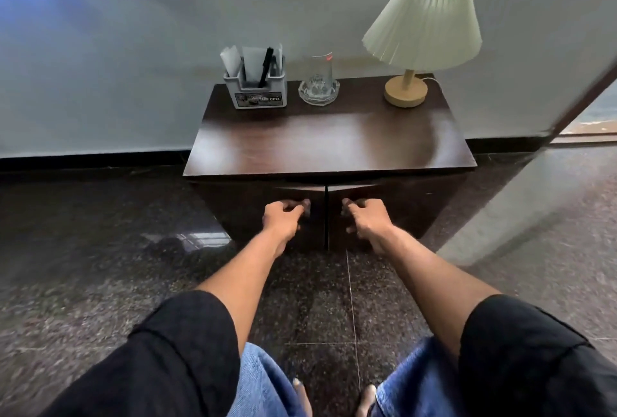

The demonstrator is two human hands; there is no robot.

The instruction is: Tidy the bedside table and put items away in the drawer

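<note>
a: bottom of frame is jeans and black sleeves, arms reaching up to centre. hands?
b: left hand (283, 216) has its fingers curled on the inner edge of the left door (247, 203), right hand (367, 220) grips the right door (412, 204) the same way. the pulls are dark, can't make them out.
a: doors open?
b: a crack ajar at the top seam, looks like. opening or closing, can't tell. no drawer shows, so i'd guess this cupboard is the storage.
a: tips?
b: move both doors evenly, knees back out of their swing, no jolt — the glass (322, 69) stands in the ashtray (335, 91) at the back of the bedside table (317, 141) and could rattle.
a: rest?
b: organiser box (255, 96) with a pen (267, 64) just left of the glass, upper centre; lamp (424, 16) upper right, well apart.
</note>
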